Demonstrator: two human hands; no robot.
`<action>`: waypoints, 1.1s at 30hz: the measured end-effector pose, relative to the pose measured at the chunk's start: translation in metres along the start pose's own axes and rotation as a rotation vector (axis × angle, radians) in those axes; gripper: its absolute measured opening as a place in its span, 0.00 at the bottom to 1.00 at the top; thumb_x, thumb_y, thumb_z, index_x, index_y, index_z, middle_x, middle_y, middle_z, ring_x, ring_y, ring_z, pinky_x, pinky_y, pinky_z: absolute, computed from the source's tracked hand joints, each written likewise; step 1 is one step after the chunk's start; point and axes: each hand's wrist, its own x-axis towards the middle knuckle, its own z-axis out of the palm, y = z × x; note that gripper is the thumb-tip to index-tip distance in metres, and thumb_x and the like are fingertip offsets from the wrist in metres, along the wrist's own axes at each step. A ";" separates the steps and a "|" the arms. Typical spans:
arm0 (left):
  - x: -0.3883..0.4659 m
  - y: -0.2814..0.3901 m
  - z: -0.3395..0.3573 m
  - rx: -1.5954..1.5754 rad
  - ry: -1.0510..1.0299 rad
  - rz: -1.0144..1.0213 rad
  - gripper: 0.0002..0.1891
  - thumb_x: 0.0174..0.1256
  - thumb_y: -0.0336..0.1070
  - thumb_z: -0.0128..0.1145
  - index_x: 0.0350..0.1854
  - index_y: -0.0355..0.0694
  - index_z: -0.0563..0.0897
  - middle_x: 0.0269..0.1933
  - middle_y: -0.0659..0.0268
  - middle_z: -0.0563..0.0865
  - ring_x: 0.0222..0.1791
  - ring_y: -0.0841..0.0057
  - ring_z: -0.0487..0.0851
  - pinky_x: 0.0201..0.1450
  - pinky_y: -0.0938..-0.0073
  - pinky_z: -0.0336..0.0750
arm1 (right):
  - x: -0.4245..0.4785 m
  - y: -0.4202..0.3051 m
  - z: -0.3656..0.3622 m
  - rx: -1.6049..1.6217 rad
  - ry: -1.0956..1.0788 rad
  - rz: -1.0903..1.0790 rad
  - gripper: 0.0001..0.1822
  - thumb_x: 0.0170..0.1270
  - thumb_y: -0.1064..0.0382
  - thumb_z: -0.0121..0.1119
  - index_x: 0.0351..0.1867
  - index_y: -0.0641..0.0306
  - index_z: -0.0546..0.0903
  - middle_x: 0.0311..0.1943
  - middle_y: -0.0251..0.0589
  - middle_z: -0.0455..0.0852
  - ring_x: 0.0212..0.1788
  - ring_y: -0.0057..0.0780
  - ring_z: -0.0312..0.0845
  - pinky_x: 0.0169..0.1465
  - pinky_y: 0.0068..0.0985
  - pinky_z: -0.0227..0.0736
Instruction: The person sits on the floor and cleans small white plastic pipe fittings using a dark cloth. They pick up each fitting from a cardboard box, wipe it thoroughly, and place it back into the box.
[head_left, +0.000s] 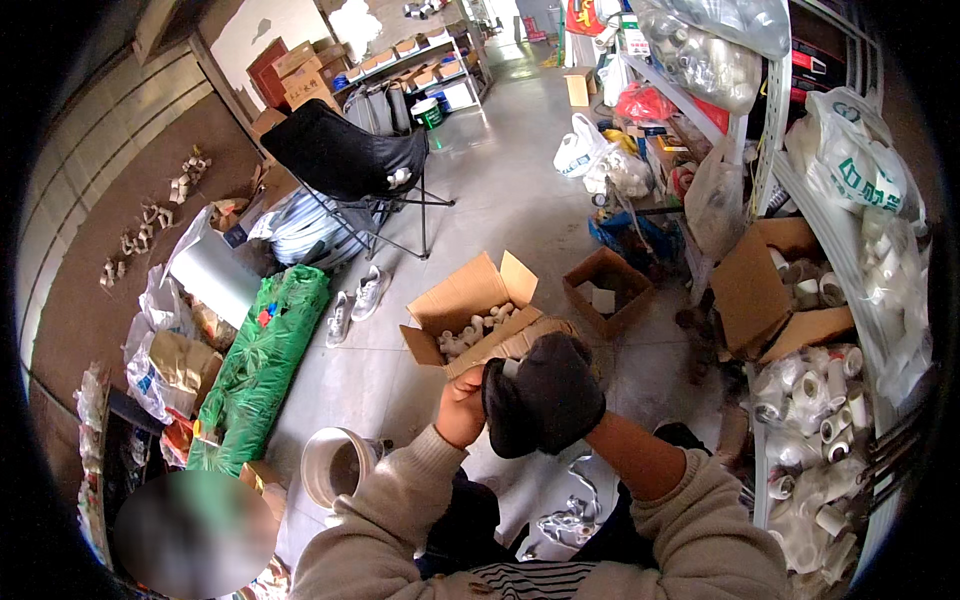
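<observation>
Both my hands are close together in front of my body. My left hand (462, 405) is bare, its fingers bent at the edge of a black cloth item (559, 394), which looks like a cap or a glove. The same black cloth covers the end of my right arm and hides my right hand. A small pale thing (511, 367) shows between the hands; what it is cannot be told. Just beyond them, an open cardboard box (454, 296) holds many white plastic pipe fittings (476, 330).
A white bucket (309, 469) stands at the left, near a long green wrapped bundle (262, 360) and grey shoes (370, 292). A smaller open box (607, 322) lies ahead right. Shelving with bagged fittings (810, 420) lines the right side. A black folding chair (345, 150) stands farther off.
</observation>
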 end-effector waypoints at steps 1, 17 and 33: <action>-0.001 0.001 0.001 0.122 0.002 0.098 0.08 0.59 0.20 0.51 0.39 0.34 0.80 0.38 0.68 0.84 0.39 0.78 0.80 0.45 0.78 0.74 | -0.003 0.003 0.007 0.027 -0.017 -0.012 0.09 0.48 0.57 0.55 0.27 0.59 0.79 0.28 0.48 0.78 0.36 0.41 0.74 0.40 0.41 0.66; 0.001 -0.012 -0.022 0.941 -0.003 0.633 0.08 0.50 0.25 0.58 0.34 0.36 0.81 0.29 0.56 0.83 0.30 0.65 0.83 0.34 0.72 0.76 | 0.000 0.006 0.002 0.262 -0.057 -0.267 0.11 0.46 0.55 0.58 0.22 0.59 0.75 0.16 0.43 0.76 0.20 0.43 0.72 0.27 0.40 0.66; -0.007 -0.012 -0.026 -0.246 0.006 -0.087 0.10 0.61 0.26 0.47 0.43 0.33 0.78 0.43 0.64 0.81 0.44 0.74 0.79 0.48 0.76 0.73 | 0.004 -0.013 0.035 0.165 0.019 -0.019 0.20 0.49 0.49 0.58 0.33 0.65 0.80 0.32 0.50 0.81 0.33 0.45 0.78 0.39 0.41 0.72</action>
